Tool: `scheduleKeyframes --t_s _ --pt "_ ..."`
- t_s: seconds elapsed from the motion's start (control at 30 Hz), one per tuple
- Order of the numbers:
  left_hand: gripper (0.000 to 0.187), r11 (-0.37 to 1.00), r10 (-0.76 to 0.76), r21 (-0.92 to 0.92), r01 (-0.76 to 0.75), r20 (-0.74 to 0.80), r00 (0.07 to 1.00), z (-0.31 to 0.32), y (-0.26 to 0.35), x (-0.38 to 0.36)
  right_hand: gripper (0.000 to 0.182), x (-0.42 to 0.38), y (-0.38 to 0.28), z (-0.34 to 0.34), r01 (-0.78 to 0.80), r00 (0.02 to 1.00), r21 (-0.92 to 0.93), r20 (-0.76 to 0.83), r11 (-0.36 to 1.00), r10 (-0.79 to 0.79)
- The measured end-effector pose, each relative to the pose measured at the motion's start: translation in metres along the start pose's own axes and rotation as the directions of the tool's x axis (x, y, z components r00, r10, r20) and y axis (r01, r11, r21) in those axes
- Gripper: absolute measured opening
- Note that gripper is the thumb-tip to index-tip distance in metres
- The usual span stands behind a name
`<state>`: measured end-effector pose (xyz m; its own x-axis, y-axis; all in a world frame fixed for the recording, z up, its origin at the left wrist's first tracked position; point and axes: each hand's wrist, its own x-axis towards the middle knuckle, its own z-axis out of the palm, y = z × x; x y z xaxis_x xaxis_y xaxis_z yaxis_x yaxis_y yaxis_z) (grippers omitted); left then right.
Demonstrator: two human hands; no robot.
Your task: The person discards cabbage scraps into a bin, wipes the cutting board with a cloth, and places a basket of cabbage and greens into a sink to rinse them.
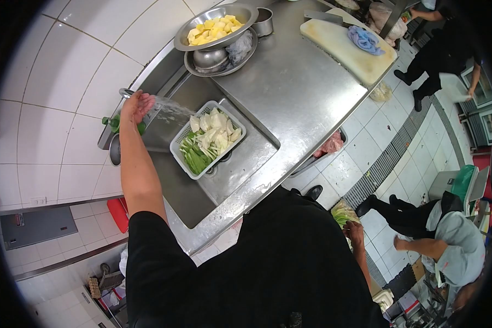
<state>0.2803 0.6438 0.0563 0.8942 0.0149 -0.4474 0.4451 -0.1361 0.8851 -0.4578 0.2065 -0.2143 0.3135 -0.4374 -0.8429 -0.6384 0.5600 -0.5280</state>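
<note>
One left hand (pixel 137 105), open and empty, under the tap's running water (pixel 172 109); white slotted plastic basket of cut greens (pixel 208 139) set in the steel sink (pixel 246 158) for draining; right hand (pixel 355 232) lowered beside the body, grip unclear.

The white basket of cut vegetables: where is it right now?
In the head view, the white basket sits inside the steel sink, just right of the left hand at the running tap, below the bowl of yellow chunks.

The left hand (pixel 138 105) covers the tap (pixel 127 93), and the torso hides the near sink (pixel 191 202) rim.
</note>
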Motion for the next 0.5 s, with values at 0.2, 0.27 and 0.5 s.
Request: scheduleKeyframes --t_s 0.2,0.27,0.5 --pt "0.027 0.999 -0.023 0.042 0.023 0.01 1.0 -0.0015 0.0032 -0.0027 0.022 -0.0004 0.0001 -0.0007 0.01 1.0 0.001 0.009 1.0 -0.01" --pt "0.027 0.999 -0.022 0.045 0.022 0.019 1.0 -0.0026 0.0036 -0.003 0.022 -0.001 -0.0006 -0.0001 0.021 1.0 0.01 0.019 1.0 -0.021" --pt "0.027 0.997 -0.03 0.066 0.028 0.028 0.999 -0.0054 0.0039 0.0005 0.02 -0.0029 -0.0056 0.0026 0.03 0.999 0.031 0.026 0.999 -0.031"
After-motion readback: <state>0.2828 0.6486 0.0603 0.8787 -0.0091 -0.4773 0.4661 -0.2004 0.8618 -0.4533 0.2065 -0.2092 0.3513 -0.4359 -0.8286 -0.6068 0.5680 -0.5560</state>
